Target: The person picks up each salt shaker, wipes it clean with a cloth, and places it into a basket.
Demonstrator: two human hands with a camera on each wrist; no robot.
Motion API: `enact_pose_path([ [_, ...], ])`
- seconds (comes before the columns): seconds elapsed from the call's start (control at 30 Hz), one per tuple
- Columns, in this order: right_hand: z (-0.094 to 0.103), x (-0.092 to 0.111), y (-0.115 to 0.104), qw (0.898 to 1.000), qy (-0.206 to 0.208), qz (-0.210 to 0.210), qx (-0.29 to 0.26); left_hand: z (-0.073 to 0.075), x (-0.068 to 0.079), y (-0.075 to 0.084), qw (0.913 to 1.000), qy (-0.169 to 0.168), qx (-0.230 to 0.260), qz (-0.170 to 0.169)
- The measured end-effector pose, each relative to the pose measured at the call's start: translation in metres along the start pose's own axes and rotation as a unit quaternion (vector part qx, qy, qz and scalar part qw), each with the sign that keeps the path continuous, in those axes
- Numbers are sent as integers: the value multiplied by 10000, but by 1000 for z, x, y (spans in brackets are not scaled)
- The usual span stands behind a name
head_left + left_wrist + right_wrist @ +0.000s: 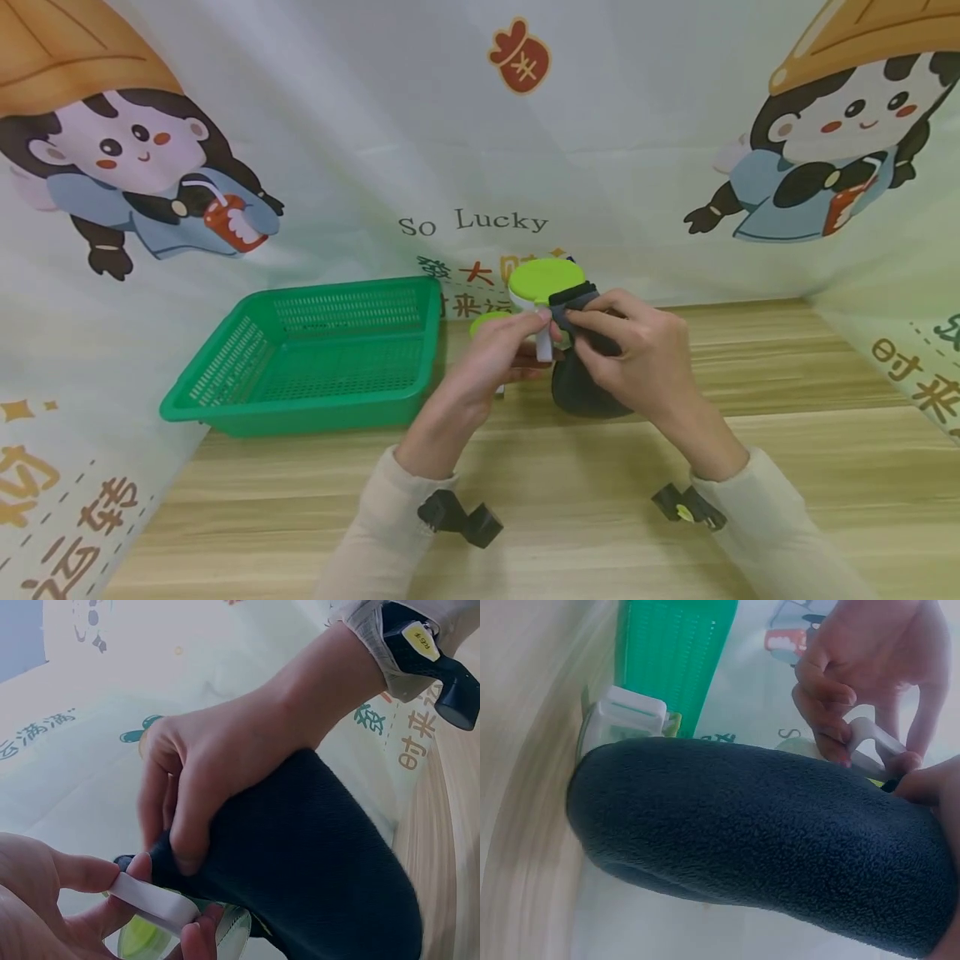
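Observation:
In the head view, a clear container with a lime-green lid is held above the table. My left hand grips its white handle, thumb on top and fingertips around it. My right hand pinches a dark grey-blue fleecy cloth against the side of the container near the lid. The rest of the cloth hangs down toward the table, hiding part of the container. Behind my left hand stands a second container with a white handle and green lid, mostly hidden.
A green plastic basket with slotted sides sits on the left of the wood-grain table. A printed backdrop stands behind and at both sides. Each wrist carries a black camera mount.

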State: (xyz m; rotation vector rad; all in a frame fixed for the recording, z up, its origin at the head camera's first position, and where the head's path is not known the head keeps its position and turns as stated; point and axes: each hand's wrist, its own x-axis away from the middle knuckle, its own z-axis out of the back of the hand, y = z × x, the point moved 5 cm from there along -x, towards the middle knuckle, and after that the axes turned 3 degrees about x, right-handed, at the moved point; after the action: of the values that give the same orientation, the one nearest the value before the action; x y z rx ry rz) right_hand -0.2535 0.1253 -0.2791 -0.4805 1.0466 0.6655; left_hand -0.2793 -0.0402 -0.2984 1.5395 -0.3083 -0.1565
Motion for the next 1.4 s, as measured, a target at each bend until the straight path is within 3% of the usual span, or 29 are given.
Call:
enact_pose_path([
  [0.37,-13,5,-3,9963,-819,251,-62,10,6,3,9999,127,83,-67],
  [0.6,-7,1,-2,9991,-239,345,51,7,5,5,9998,37,113,-134],
  [0.87,4,-3,-3,9995,307,79,15,1,2,4,9998,10,156,-85],
  [0.97,3,-1,-2,9998,210,61,32,1,4,5,9998,-9,196,-98],
  [1.23,-10,5,-1,9978,-634,197,23,9,6,8,9996,80,197,-188],
  [1.4,-7,4,0,9993,-341,110,-63,8,5,7,9998,28,136,-144],
])
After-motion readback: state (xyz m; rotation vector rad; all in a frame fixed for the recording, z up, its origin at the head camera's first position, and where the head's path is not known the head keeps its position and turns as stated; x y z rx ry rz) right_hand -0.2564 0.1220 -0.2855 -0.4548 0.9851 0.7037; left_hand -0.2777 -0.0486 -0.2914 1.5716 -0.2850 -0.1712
